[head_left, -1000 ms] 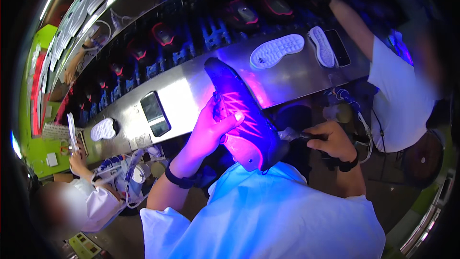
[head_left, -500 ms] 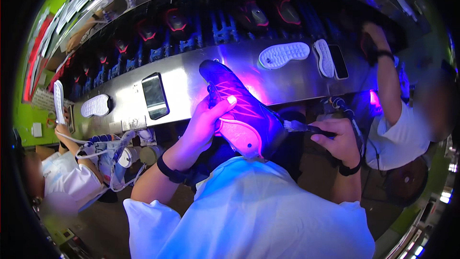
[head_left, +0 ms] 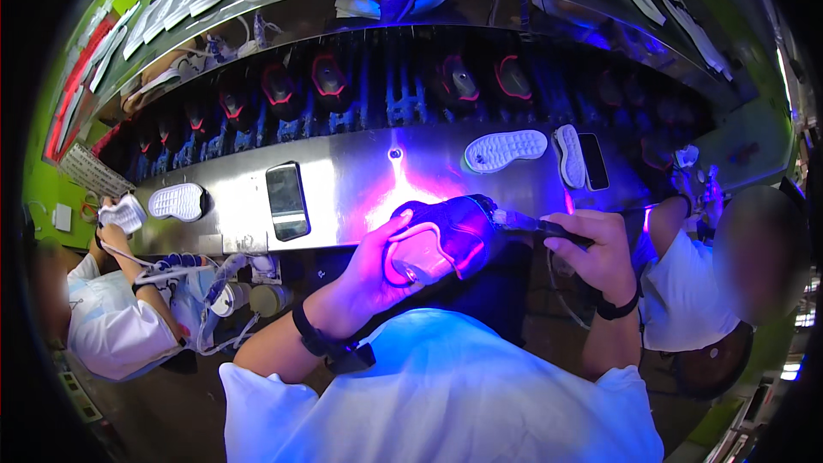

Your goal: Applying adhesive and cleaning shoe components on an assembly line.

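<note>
Head view: the left hand (head_left: 375, 264) grips a shoe upper (head_left: 460, 233) by the counter's (head_left: 242, 193) near edge; the right hand (head_left: 593, 250) clasps a brush (head_left: 533, 225), bristles at the upper.

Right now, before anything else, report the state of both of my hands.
Left hand: closed around a dark shoe upper with a pink heel.
Right hand: closed on a brush, bristles at the upper's edge.

The left head-worn fisheye camera looks down and forward from close above the wearer's white fabric shirt (head_left: 446, 394), facing across the near edge of the long, shiny steel worktop (head_left: 336, 184).
</note>
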Available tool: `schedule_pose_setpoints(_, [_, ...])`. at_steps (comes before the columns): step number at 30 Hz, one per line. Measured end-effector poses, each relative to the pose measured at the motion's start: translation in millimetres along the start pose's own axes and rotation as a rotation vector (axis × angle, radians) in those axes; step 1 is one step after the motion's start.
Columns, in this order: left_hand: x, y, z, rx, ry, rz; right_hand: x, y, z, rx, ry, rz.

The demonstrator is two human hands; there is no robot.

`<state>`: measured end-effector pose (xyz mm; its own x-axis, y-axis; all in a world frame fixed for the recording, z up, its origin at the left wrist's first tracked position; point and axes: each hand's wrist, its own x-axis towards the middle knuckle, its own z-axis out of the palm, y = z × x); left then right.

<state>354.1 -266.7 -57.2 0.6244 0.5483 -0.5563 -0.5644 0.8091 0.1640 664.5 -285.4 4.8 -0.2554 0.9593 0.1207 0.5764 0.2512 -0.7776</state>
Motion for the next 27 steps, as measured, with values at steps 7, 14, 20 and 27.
schedule_pose_setpoints(7, [17.2,-3.1,-41.7,-0.473,-0.164,-0.448,26.8,26.1,-2.6,-0.003,-0.011,-0.104])
schedule_pose_setpoints(14, [35.0,-20.0,-42.5,-0.743,-0.177,-0.578,25.6,65.1,23.4,0.197,0.044,-0.111])
schedule_pose_setpoints(20, [42.6,-27.7,-41.8,-0.783,-0.223,-0.69,10.1,82.1,48.5,0.168,0.146,-0.202])
schedule_pose_setpoints(27, [49.3,-20.8,-48.8,-0.569,-0.439,-0.402,-7.0,84.3,64.6,0.416,0.127,-0.036])
